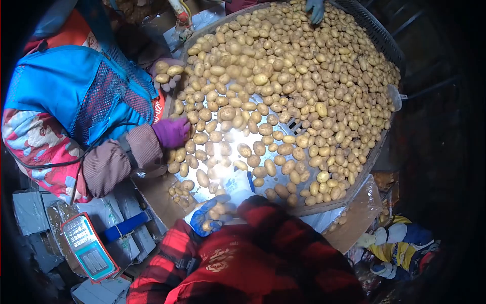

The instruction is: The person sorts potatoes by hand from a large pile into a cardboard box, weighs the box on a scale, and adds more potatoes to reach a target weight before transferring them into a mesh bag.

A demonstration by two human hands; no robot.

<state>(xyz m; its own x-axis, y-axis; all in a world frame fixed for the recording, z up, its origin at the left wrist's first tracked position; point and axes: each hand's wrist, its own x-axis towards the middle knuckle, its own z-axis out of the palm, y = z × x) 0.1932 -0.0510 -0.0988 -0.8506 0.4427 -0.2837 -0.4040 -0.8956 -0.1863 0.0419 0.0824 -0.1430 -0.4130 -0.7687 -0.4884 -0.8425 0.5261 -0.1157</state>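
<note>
My left hand [206,217], in a blue and white glove, is close to my body at the table's near edge, its fingers curled round several potatoes. Beside it, my right hand [237,186], in a white glove with blue, reaches over the bare metal part of the table [230,139]. Glare washes out its fingers, so their shape and anything in them cannot be made out. Loose potatoes [288,167] lie just beyond and to the right of my right hand. A large heap of potatoes [314,81] covers the far and right parts of the table.
At the left, a person in a blue vest [76,91] has a purple-gloved hand [172,131] on the table edge and potatoes in the other hand [168,73]. Another gloved hand [316,10] is at the far edge. A scale [90,247] and cartons [31,212] stand lower left.
</note>
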